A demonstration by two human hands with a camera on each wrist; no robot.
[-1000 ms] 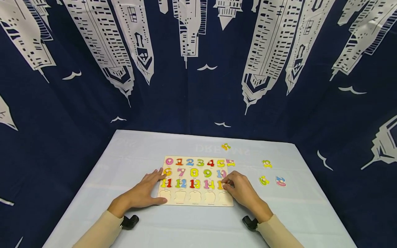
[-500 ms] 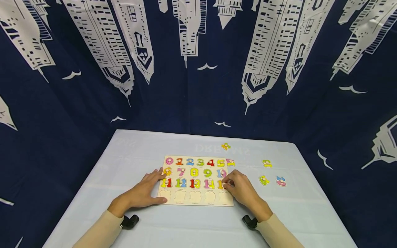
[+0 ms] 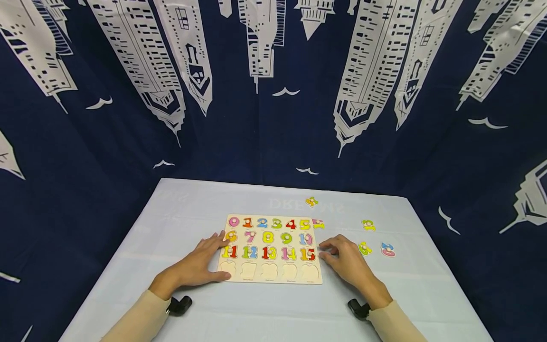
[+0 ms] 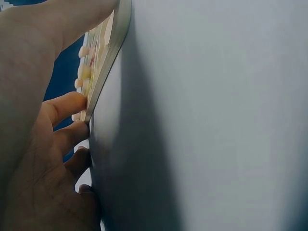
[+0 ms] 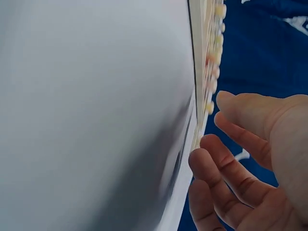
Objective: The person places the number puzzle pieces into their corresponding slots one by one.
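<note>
A wooden number puzzle board (image 3: 258, 262) lies flat on the table. Its three upper rows hold coloured number pieces from 0 to 15, each with a small knob, and the recesses of the bottom row are bare. My left hand (image 3: 194, 265) rests at the board's left edge, fingers spread and thumb on the lower left corner. Just off the right edge, beside the red and orange 15 piece (image 3: 307, 254), is my right hand (image 3: 349, 263). Its fingers are loosely bent with nothing between them, as the right wrist view also shows.
Loose number pieces lie to the right and behind: an orange and green one (image 3: 311, 202), a pink and yellow one (image 3: 318, 223) touching the board's edge, a yellow-green one (image 3: 368, 225), a green and yellow one (image 3: 364, 248), and a blue and pink one (image 3: 388, 250).
My right hand has let go of the 15 piece, now fully visible in its recess, and has moved right off the board. My left hand has stayed in place.
</note>
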